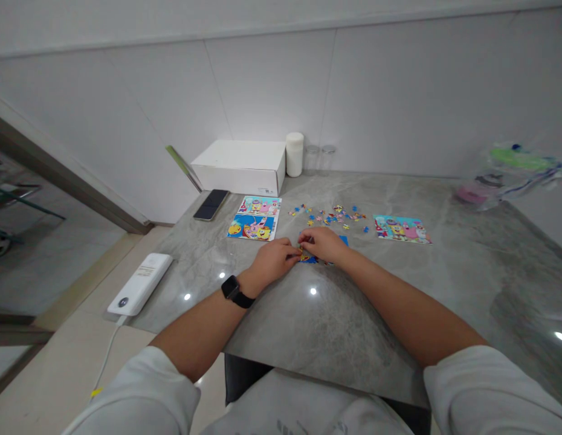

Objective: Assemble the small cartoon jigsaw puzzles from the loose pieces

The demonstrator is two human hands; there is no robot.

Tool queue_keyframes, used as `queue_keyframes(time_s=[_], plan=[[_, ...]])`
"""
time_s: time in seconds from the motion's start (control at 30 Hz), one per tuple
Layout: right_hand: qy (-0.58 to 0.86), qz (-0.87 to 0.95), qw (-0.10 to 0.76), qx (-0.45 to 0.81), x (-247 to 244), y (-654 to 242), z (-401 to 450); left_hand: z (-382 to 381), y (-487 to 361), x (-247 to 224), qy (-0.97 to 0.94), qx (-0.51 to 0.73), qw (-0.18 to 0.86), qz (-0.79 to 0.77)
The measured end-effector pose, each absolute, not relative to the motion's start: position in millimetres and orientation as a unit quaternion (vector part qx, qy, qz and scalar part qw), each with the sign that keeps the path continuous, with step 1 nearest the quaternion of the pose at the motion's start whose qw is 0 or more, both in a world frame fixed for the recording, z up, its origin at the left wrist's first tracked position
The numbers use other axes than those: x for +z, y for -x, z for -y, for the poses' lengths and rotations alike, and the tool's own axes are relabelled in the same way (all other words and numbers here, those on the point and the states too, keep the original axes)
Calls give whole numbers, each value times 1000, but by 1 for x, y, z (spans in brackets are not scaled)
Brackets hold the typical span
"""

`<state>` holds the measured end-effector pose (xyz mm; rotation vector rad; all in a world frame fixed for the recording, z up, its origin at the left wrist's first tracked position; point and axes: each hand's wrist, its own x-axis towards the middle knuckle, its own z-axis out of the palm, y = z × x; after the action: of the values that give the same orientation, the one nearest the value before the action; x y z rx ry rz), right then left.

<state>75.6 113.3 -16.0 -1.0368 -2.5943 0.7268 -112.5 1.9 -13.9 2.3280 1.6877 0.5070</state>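
My left hand (276, 258), with a black watch on its wrist, rests its curled fingers at the left edge of a partly joined blue jigsaw puzzle (309, 260). From above, my right hand (322, 243) reaches over the same puzzle and hides much of it. Its thumb and fingers come together near the left hand's fingertips; whatever is pinched there is too small to make out. Just beyond the hands lie several loose jigsaw pieces (338, 215). To the left is a two-part cartoon picture sheet (254, 219), to the right a cartoon picture card (401, 229).
At the back stand a white box (240, 166), a white cylinder (294, 154) and two clear glass jars (327, 159). A phone (211, 205) lies left of the sheet. A white power bank (141, 284) with a cable sits at the left edge. A plastic bag (512, 175) is far right.
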Motion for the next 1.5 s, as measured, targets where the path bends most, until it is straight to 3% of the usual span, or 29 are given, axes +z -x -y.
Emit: queue_keyframes(time_s=[0.67,1.1,1.5], plan=[[359,918,96,138,-7,-74,-103,-4,110,-14,-831,158,68,-529],[391,899,138,144,-5,-84,-119,-2,106,-5,-831,152,87,-529],[315,935,91,134,-7,-88,-123,-4,107,-9,-831,167,110,-519]])
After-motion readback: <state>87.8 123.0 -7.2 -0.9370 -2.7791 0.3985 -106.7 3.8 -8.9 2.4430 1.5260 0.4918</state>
